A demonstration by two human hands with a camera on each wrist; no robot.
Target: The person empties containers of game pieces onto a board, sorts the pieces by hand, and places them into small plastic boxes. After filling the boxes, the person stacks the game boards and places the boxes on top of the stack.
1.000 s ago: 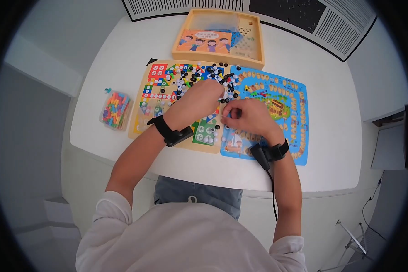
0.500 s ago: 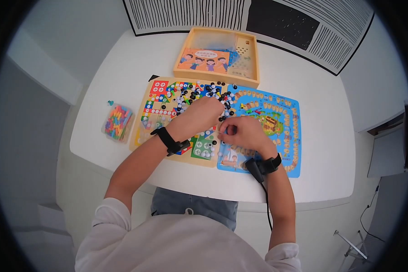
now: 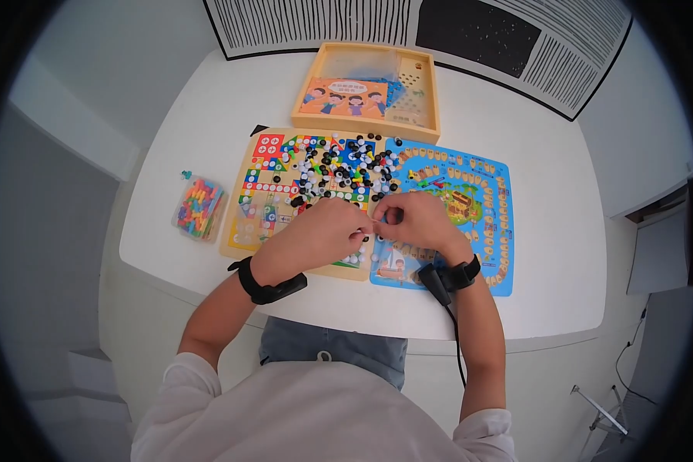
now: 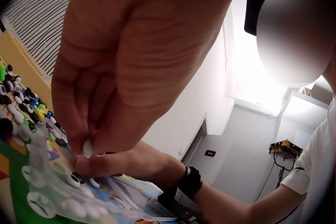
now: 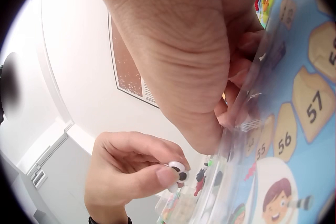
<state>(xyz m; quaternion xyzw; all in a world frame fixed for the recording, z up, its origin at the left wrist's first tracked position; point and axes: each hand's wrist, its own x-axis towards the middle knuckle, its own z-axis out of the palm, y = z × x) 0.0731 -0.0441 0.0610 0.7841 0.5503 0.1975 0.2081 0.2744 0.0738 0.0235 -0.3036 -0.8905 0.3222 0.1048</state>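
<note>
My left hand [image 3: 316, 235] pinches small white game pieces [image 5: 178, 171] between thumb and fingertips; one shows a dark hollow or spot. Close beside it, my right hand [image 3: 420, 219] pinches the edge of a clear plastic bag [image 4: 38, 155] with several white pieces inside. Both sets of fingertips nearly meet over the seam between a ludo-style board [image 3: 346, 272] and a blue numbered board [image 3: 493, 286]. A pile of black and white pieces [image 3: 339, 169], mixed with some coloured ones, lies on the ludo-style board beyond my left hand.
At the back stands a shallow wooden box [image 3: 362, 128] with an orange booklet [image 3: 346, 98] in it. A clear container of coloured pegs [image 3: 200, 208] sits to the left, a small teal piece [image 3: 186, 175] behind it. A cable [image 3: 458, 339] hangs from the right wrist camera.
My left hand has drawn back from the pile toward me, down beside the right hand, uncovering more of the pieces. The right hand keeps its place at the bag.
</note>
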